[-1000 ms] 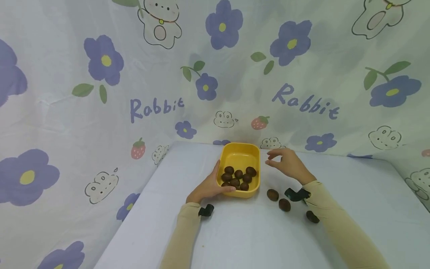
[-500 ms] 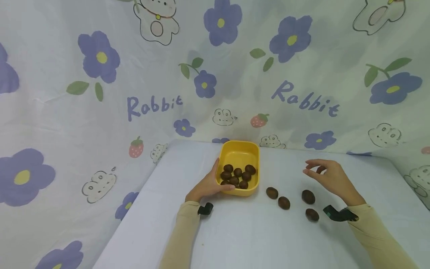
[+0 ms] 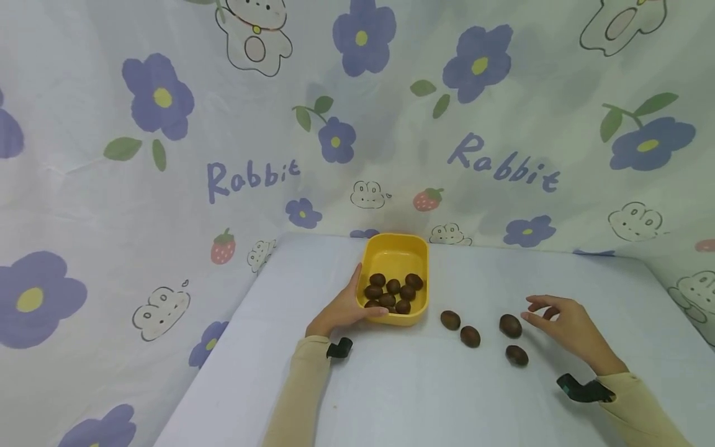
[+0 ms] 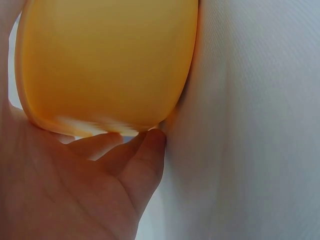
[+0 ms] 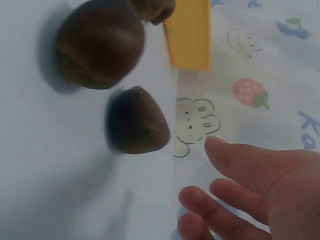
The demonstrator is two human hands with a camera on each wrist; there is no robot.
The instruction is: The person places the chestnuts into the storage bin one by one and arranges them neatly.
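Observation:
A yellow container [image 3: 395,261] on the white table holds several dark brown nuts [image 3: 393,286] in its near half. My left hand [image 3: 346,305] grips its left near corner, thumb over the near rim; in the left wrist view the fingers lie against the container's wall [image 4: 110,65]. Right of the container, several loose nuts lie on the table, the nearest to my right hand [image 3: 570,326] being a brown nut [image 3: 511,326]. That hand hovers just right of it, fingers relaxed and parted from the thumb, holding nothing. Two nuts [image 5: 102,45] show large in the right wrist view.
Two more nuts [image 3: 450,320] lie between the container and the right-hand pair. A patterned cloth [image 3: 391,136] with flowers and rabbits hangs behind the table [image 3: 402,397]. A dark device sits on each wrist.
My right hand has moved away from the container to the right, then down toward the table, uncovering a loose nut. My left hand has kept its grip on the container.

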